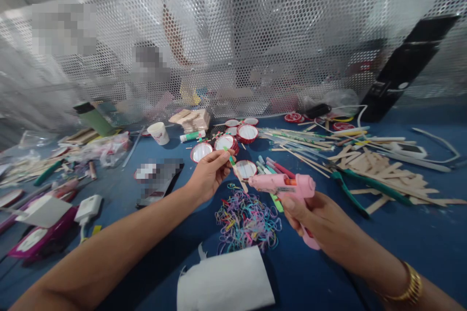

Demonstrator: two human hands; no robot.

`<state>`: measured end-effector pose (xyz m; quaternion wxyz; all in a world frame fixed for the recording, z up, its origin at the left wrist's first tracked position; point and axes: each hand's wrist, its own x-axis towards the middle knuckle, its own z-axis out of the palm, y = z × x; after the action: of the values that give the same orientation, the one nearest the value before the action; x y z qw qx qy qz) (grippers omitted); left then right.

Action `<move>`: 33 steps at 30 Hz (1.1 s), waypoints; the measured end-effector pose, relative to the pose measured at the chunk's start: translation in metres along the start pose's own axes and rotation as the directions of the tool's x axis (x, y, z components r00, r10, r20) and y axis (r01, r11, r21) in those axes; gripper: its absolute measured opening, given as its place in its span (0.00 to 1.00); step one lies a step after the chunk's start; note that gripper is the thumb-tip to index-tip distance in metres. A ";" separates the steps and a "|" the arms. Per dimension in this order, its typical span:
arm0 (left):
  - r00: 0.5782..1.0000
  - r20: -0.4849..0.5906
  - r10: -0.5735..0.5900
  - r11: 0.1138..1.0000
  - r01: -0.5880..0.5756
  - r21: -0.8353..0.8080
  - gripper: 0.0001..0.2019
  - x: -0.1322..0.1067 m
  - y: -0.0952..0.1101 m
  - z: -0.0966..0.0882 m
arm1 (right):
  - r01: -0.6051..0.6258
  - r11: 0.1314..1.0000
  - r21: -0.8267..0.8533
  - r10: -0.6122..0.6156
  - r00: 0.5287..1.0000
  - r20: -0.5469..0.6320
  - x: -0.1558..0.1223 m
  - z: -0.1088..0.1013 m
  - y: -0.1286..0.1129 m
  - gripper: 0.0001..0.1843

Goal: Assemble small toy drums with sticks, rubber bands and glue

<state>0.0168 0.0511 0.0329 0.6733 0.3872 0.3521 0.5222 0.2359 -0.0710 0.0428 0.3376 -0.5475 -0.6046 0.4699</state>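
Observation:
My right hand is wrapped round the grip of a pink glue gun, its nozzle pointing left. In front of that nozzle, my left hand pinches a thin wooden stick with a green part near the fingers. The nozzle is close to the stick; I cannot tell whether they touch. Beneath them lies a tangled heap of coloured rubber bands. Round red-rimmed discs with pale tops sit just beyond my hands, some stacked. Several markers lie behind the glue gun.
Wooden sticks and green-handled pliers lie at right. A paper cup, a phone and a green bottle are at left. White folded material lies in front. A perforated metal screen stands behind.

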 end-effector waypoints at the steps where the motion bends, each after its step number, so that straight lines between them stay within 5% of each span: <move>1: 1.000 0.001 0.002 1.000 -0.002 0.000 0.10 0.000 0.000 0.000 | -0.001 1.000 0.003 0.001 1.000 0.002 0.000 0.000 0.000 0.33; 33: 1.000 -0.003 0.018 0.999 -0.018 -0.032 0.09 0.005 0.003 -0.003 | -0.053 0.998 0.026 0.053 0.999 0.011 -0.001 0.000 0.001 0.33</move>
<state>0.0138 0.0566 0.0344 0.6743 0.3789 0.3409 0.5343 0.2364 -0.0717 0.0424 0.3292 -0.5562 -0.5854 0.4895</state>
